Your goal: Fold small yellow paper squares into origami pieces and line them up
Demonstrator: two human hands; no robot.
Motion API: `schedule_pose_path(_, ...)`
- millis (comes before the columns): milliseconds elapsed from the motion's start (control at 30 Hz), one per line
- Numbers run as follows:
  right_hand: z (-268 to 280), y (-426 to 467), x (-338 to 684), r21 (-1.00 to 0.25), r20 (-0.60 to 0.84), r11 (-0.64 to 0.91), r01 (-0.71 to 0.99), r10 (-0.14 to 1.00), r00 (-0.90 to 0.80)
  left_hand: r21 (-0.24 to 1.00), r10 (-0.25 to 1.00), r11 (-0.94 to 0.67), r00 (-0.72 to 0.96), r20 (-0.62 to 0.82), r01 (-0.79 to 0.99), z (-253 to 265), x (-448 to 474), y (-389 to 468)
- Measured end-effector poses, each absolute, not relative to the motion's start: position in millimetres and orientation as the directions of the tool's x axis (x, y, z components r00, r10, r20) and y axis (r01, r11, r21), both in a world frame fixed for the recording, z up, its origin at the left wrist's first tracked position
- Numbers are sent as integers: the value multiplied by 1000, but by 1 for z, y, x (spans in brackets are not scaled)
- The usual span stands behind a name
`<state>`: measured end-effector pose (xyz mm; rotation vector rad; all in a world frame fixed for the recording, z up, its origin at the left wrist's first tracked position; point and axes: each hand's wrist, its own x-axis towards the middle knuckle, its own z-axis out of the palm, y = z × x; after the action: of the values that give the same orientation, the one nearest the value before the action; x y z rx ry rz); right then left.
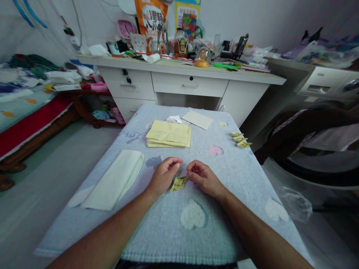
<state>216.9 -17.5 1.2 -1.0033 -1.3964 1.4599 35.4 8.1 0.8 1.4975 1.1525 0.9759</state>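
Note:
A small folded yellow paper (179, 183) with dark printed marks is between my hands, just over the cloth-covered table (218, 220). My right hand (206, 178) has its fingers curled and pinches the paper's upper right corner between thumb and fingertips. My left hand (166, 175) is beside the paper's upper left, its fingers stretched toward the right hand and its thumb a little apart from them. Beyond my hands lies a stack of yellow paper sheets (169, 133). Three folded yellow paper pieces (240, 139) sit in a row near the table's right edge.
A folded pale cloth or paper (113, 181) lies on the left of the table. Behind the stack are a white crumpled tissue (174, 119) and a cream card (197, 120). A white desk (193, 84) stands beyond, with a washing machine (322, 89) at the right.

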Motion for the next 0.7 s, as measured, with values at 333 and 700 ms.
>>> schedule_pose_path(333, 17, -20, 226, -918, 87, 203, 340, 941, -327, 972, 978, -82, 208, 36, 221, -3, 29, 13)
schedule_pose_path(700, 30, -19, 238, -784, 23, 381, 490, 807, -591, 969, 981, -86, 188, 42, 231, -3, 30, 16)
